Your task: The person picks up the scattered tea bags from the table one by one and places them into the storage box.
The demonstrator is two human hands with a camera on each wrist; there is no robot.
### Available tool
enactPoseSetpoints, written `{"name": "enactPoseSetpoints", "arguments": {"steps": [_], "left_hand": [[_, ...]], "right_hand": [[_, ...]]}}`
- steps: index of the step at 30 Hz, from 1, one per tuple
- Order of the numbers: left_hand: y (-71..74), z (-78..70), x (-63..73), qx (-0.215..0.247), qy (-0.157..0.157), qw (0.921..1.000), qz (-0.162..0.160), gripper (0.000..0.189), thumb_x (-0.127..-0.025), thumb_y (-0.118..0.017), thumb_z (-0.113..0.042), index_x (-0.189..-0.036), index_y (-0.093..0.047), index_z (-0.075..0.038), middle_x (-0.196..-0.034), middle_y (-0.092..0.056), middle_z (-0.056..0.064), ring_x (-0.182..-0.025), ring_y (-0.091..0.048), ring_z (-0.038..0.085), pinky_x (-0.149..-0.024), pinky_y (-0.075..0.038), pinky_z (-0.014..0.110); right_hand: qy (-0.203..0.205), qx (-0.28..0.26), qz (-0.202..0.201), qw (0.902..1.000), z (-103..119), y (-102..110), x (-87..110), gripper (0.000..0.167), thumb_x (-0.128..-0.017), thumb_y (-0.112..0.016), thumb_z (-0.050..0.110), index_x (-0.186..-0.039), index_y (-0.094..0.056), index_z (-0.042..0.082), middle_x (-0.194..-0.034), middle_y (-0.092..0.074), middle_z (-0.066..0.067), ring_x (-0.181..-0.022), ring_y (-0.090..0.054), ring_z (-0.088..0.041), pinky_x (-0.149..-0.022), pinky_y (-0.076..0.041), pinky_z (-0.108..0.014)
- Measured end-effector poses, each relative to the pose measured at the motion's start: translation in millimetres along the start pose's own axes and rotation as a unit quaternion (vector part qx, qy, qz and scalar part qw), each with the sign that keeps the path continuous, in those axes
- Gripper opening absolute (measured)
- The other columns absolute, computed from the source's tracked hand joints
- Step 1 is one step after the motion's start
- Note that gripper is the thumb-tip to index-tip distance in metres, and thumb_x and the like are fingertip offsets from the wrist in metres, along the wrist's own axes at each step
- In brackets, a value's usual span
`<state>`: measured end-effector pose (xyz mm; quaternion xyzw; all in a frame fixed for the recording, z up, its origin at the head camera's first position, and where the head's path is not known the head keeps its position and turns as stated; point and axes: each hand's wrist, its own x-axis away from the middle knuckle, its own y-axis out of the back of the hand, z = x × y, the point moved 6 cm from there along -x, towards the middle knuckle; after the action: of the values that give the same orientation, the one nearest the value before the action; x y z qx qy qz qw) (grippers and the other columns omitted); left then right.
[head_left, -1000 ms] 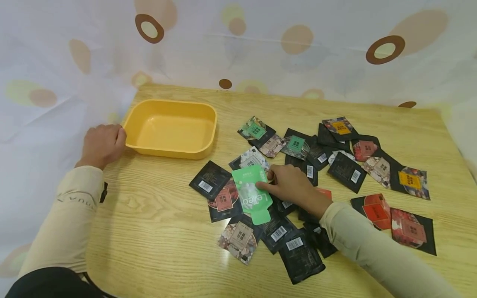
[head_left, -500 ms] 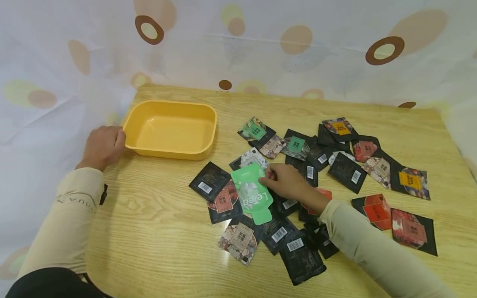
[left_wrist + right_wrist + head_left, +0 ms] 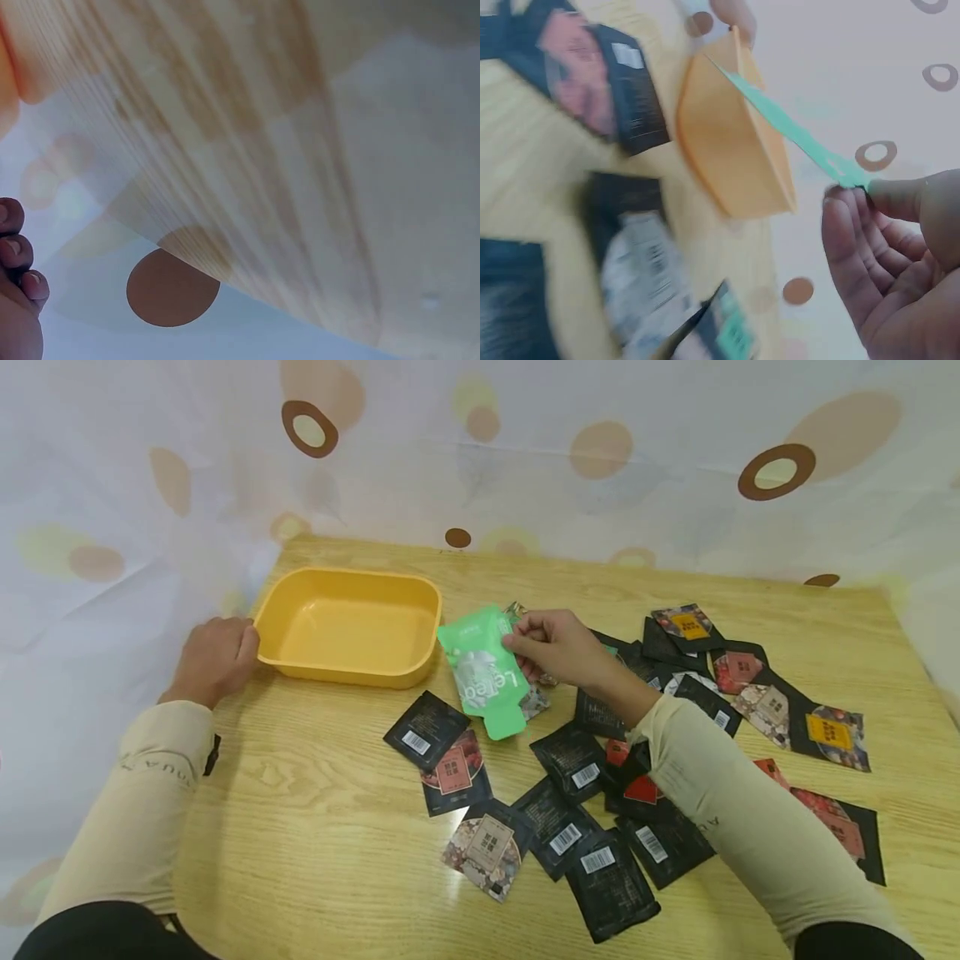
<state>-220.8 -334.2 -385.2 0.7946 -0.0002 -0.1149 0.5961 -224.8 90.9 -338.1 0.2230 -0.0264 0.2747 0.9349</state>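
My right hand [image 3: 558, 647] pinches a flat green sachet [image 3: 483, 672] by its side edge, between thumb and fingertips. The sachet bears white "LeTea" lettering and a rounded tab. In the right wrist view the green sachet [image 3: 795, 135] appears nearly edge-on, tilted above the table. My left hand [image 3: 213, 660] holds the left end of a yellow plastic basin [image 3: 345, 672], thumb at the rim. Curled fingers [image 3: 19, 259] of that hand show at the left edge of the left wrist view. The basin is bare inside and stands just left of the green sachet.
Several black sachets [image 3: 611, 885] with barcodes lie scattered over the wooden table [image 3: 322, 843], middle to right. Among them lie sachets with printed labels, such as a pink-labelled one [image 3: 453, 768] and an orange-labelled one [image 3: 828, 731]. A patterned white cloth [image 3: 540, 477] hangs behind.
My right hand has lifted the green sachet off the pile and carried it up and slightly left, uncovering black sachets beneath. The left hand stays at the basin's end.
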Motion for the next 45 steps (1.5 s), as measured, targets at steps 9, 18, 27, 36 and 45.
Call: {"name": "enactPoseSetpoints", "arguments": {"steps": [9,18,27,36,45], "left_hand": [[-4.6,6.7,5.4,0.005,0.012,0.9999,0.006,0.041,-0.100,-0.022,-0.020,-0.066,-0.040,-0.008,-0.061,-0.041,0.010,-0.065,-0.048,0.035,-0.066,-0.035,0.045],[-4.3,0.4,-1.3,0.002,-0.008,1.0000,0.000,0.040,-0.100,-0.023,-0.020,-0.065,-0.038,-0.010,-0.061,-0.041,0.009,-0.065,-0.048,0.034,-0.066,-0.035,0.044],[-5.5,-6.2,-8.7,0.006,-0.016,0.9999,0.003,0.039,-0.101,-0.022,-0.021,-0.067,-0.040,-0.009,-0.063,-0.043,0.010,-0.067,-0.048,0.035,-0.066,-0.035,0.045],[-7.6,-6.3,-7.6,0.012,-0.013,0.9998,0.000,0.041,-0.102,-0.022,-0.020,-0.067,-0.040,-0.009,-0.061,-0.038,0.007,-0.059,-0.040,0.028,-0.063,-0.031,0.038],[-7.9,-1.4,-5.6,0.021,0.006,0.9994,0.028,0.040,-0.102,-0.018,-0.021,-0.073,-0.041,-0.007,-0.074,-0.052,0.020,-0.076,-0.053,0.041,-0.072,-0.040,0.049]], "right_hand": [[0.055,-0.006,-0.053,0.9971,55,-35,-75.5,0.022,-0.105,-0.045,0.015,-0.091,-0.054,0.001,-0.074,-0.050,-0.008,-0.068,-0.050,-0.024,-0.064,-0.047,-0.028],[-0.007,-0.043,-0.075,0.9963,56,-78,-115.1,0.035,-0.104,-0.043,0.007,-0.070,-0.033,0.009,-0.073,-0.049,-0.011,-0.069,-0.056,-0.029,-0.065,-0.046,-0.030],[-0.138,-0.075,-0.124,0.9798,33,-87,-117.0,0.033,-0.095,-0.057,0.001,-0.063,-0.052,0.007,-0.062,-0.064,-0.005,-0.051,-0.062,-0.011,-0.069,-0.060,-0.031],[-0.197,-0.252,0.037,0.9469,33,-104,-104.7,0.021,-0.096,-0.055,-0.001,-0.108,-0.065,-0.015,-0.065,-0.069,-0.008,-0.054,-0.068,-0.011,-0.056,-0.055,-0.018],[-0.064,0.029,0.093,0.9932,40,-68,-63.8,0.036,-0.098,-0.058,0.013,-0.131,-0.057,-0.003,-0.100,-0.074,-0.021,-0.064,-0.068,-0.015,-0.067,-0.060,-0.032]]}}
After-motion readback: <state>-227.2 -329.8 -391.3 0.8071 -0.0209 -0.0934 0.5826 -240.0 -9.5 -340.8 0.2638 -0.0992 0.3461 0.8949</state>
